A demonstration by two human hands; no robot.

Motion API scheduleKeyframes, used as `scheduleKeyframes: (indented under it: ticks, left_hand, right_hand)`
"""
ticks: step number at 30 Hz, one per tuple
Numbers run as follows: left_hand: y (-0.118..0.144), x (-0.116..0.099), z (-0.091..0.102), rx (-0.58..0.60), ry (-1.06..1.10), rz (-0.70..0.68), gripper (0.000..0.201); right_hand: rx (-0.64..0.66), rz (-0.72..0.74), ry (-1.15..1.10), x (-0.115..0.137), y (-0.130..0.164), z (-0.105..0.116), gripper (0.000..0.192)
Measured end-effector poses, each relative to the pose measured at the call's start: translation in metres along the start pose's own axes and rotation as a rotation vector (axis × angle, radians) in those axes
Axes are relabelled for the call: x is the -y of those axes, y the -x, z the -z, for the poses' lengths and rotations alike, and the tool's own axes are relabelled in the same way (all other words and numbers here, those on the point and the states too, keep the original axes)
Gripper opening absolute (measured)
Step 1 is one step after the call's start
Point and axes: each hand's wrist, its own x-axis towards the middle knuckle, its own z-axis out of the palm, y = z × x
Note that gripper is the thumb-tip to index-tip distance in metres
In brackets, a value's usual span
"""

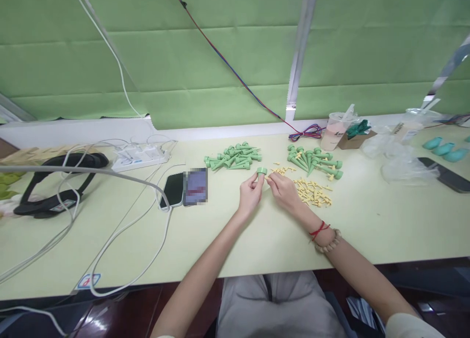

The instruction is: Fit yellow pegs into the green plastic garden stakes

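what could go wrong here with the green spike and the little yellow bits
The left hand pinches a green spike by its wide end while the right hand brings a tiny yellow piece to it; that piece could slip and drop. The right forearm lies close to the loose yellow pile and might scatter it.

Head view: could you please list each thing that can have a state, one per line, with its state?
left hand: shut on green cone part, held above the table
right hand: pinching small yellow piece beside the green cone part
left green pile: lying loose
right green pile: lying loose
yellow pieces: scattered
phone: screen dark, cable plugged in
plastic cup: upright
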Motion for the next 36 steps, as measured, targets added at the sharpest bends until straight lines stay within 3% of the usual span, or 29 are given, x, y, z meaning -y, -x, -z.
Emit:
scheduleKeyframes:
  ticks: [7, 12, 15, 20, 26, 32, 36]
  left_hand:
    - [-0.003, 0.004, 0.001, 0.006, -0.003, -0.007, 0.048]
    - [-0.007, 0.003, 0.005, 0.053, 0.043, 0.087, 0.043]
    - [-0.009, 0.002, 0.008, 0.054, 0.077, 0.127, 0.042]
    - [-0.01, -0.001, 0.012, 0.097, 0.106, 0.156, 0.039]
    - [-0.007, 0.0, 0.008, 0.147, 0.116, 0.161, 0.039]
    - [-0.005, -0.003, 0.003, 0.119, 0.082, 0.083, 0.04]
    - [-0.002, -0.001, 0.001, 0.048, 0.004, -0.03, 0.04]
  right_hand:
    - [0.165, -0.123, -0.267, 0.007, -0.01, -0.003, 0.058]
    - [0.085, -0.151, -0.238, 0.006, -0.006, 0.003, 0.05]
    - [-0.002, -0.071, -0.106, 0.004, -0.004, 0.006, 0.034]
    - [0.001, 0.145, -0.052, -0.002, -0.006, 0.008, 0.026]
    - [-0.075, 0.229, 0.036, -0.007, -0.007, 0.012, 0.025]
    - [-0.121, 0.111, -0.096, 0.0, -0.008, 0.012, 0.028]
    - [-0.056, -0.15, -0.374, 0.009, -0.007, 0.007, 0.037]
